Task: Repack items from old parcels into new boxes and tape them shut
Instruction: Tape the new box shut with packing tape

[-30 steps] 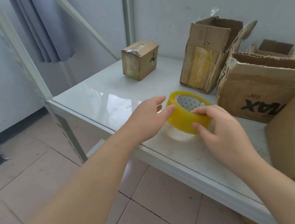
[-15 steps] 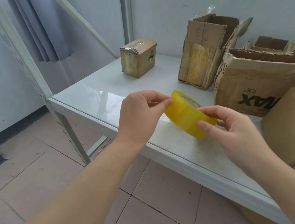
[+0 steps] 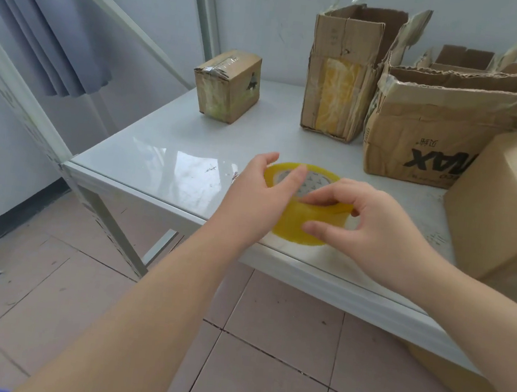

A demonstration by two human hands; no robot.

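Both hands on the yellow translucent roll of packing tape (image 3: 299, 224), centre frame, by the white tabletop's (image 3: 165, 153) near edge; resting or lifted, can't tell. Grip: left hand (image 3: 259, 202) fingers wrap its left side, right hand (image 3: 375, 231) fingers pinch rim and outer face. Step, likely: finding the free end. Next: nail under the edge, peel a strip. Roll looks thick, glossy, printed core.

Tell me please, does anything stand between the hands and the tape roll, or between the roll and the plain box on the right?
Nothing visible does. The left hand and the right hand both hold the tape roll. Between the roll and the plain box, only the table surface shows, besides the right hand itself.
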